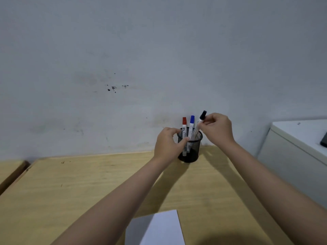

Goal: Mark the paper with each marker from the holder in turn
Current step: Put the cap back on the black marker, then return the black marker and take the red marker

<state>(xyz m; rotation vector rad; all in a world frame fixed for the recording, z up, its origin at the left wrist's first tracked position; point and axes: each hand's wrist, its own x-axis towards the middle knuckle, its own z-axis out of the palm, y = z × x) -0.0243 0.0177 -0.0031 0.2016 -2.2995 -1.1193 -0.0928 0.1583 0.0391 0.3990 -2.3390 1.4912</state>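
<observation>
A black mesh holder (pixel 192 152) stands at the far edge of the wooden desk (pixel 88 188), against the wall. In it stand a red-capped marker (pixel 184 123) and a blue-capped marker (pixel 191 123), both upright. My left hand (pixel 168 144) grips the holder's left side and rim. My right hand (pixel 217 129) pinches a black-capped marker (pixel 200 122) near its cap; the marker leans right, its lower end still inside the holder. A white sheet of paper (pixel 159 228) lies at the near edge of the desk, partly under my left forearm.
A white cabinet (pixel 293 156) stands to the right of the desk, with a dark object (pixel 324 139) on top at the frame edge. A second wooden surface (pixel 10 170) adjoins on the left. The stained pale wall rises directly behind the holder.
</observation>
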